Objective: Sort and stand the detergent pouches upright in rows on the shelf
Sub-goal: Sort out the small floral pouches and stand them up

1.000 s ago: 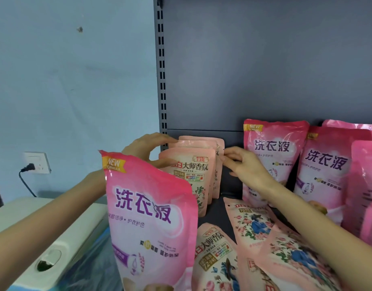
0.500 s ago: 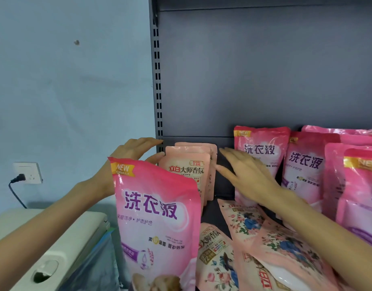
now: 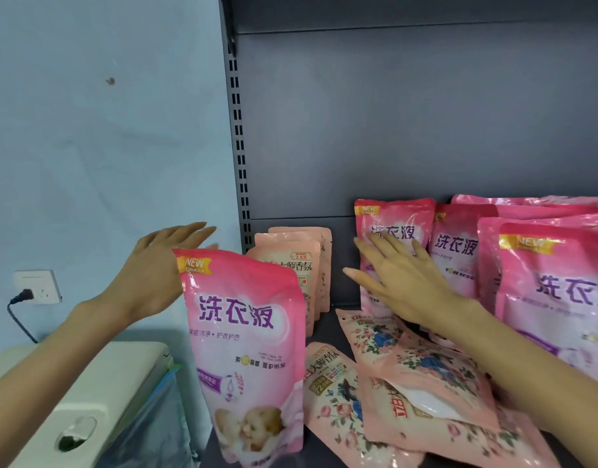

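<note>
On the shelf (image 3: pixel 329 324), peach pouches (image 3: pixel 291 265) stand in file at the back left, beside the slotted post (image 3: pixel 238 146). A tall pink pouch (image 3: pixel 243 349) stands upright at the front left, hiding their lower left part. The left hand (image 3: pixel 156 271) hangs behind its top corner, fingers straight and loose, holding nothing. The right hand (image 3: pixel 402 285), fingers spread flat, is before the first of the pink row (image 3: pixel 459 248) at right; I cannot tell if it touches. Floral pouches (image 3: pixel 409 383) lie heaped under the right forearm. Left of the shelf are a white appliance (image 3: pixel 88 383) and a socket (image 3: pixel 37 287).
</note>
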Tool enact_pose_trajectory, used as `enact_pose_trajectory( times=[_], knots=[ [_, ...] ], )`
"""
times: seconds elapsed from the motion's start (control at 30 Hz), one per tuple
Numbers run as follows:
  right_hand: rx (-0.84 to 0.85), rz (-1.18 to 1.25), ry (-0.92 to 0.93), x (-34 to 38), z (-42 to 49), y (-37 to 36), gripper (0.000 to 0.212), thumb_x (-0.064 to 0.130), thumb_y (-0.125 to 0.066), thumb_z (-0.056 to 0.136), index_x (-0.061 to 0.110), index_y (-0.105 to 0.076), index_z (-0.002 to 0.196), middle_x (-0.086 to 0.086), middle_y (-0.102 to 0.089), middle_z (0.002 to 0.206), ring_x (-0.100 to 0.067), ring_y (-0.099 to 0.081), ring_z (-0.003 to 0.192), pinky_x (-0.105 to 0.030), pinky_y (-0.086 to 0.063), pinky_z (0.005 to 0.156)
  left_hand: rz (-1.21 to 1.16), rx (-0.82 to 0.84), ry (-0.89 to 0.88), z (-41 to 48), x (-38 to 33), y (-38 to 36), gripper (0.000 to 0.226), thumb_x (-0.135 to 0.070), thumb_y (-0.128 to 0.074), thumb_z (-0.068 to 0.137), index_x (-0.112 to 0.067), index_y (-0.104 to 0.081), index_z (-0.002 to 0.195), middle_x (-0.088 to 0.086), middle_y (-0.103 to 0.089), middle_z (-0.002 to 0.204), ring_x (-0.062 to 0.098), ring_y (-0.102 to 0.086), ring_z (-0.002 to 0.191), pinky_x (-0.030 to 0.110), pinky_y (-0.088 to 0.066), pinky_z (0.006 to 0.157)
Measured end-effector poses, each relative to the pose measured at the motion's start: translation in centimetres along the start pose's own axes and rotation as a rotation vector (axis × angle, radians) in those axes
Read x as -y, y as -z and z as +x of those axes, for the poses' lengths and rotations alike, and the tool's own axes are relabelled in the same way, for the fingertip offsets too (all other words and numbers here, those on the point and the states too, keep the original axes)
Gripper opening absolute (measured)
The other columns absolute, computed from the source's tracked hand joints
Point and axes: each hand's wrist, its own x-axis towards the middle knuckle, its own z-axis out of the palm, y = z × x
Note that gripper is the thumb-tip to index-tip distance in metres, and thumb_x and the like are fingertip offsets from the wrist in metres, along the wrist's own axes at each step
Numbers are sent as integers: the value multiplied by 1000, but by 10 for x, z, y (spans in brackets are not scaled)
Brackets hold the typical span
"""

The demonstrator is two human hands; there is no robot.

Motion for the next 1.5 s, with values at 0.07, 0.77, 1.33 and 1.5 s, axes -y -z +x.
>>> enact_pose_trajectory(
  times=[0.07, 0.77, 1.33, 1.5],
  knots=[
    [-1, 31, 5, 1, -9, 5, 116, 75, 37, 51, 27, -4, 149, 2, -7, 158, -18, -5, 146, -49, -11, 115, 90, 8, 95, -8, 3, 6, 82, -64, -8, 76, -25, -35, 142, -3, -34, 149, 22, -32, 136, 40, -23, 109],
    [116, 181, 219, -18, -127, 18, 67, 59, -16, 93, 26, -5, 150, 4, -1, 158, -16, -3, 146, -45, -10, 115, -90, -119, 164, -136, -140, -60, 89, -78, -21, 77, -39, 36, 134, -11, 52, 134, 24, 19, 142, 53, -13, 115],
    [183, 354, 258, 9, -108, 11, 59, 46, -38, 96, 20, -23, 147, 3, -22, 154, -16, -25, 139, -33, -25, 112, 83, -191, 1, -86, -121, -80, 65, -57, -11, 93, -1, -36, 116, 26, -6, 143, 62, -47, 107, 65, -49, 65],
    [361, 445, 240, 20, -82, 4, 62, 46, -45, 94, 18, -26, 146, -2, -32, 150, -17, -33, 135, -36, -29, 111, 45, -109, 50, -83, -103, -90, 88, -68, -9, 87, 3, -35, 132, 30, -5, 149, 56, -38, 123, 60, -46, 85]
  ],
)
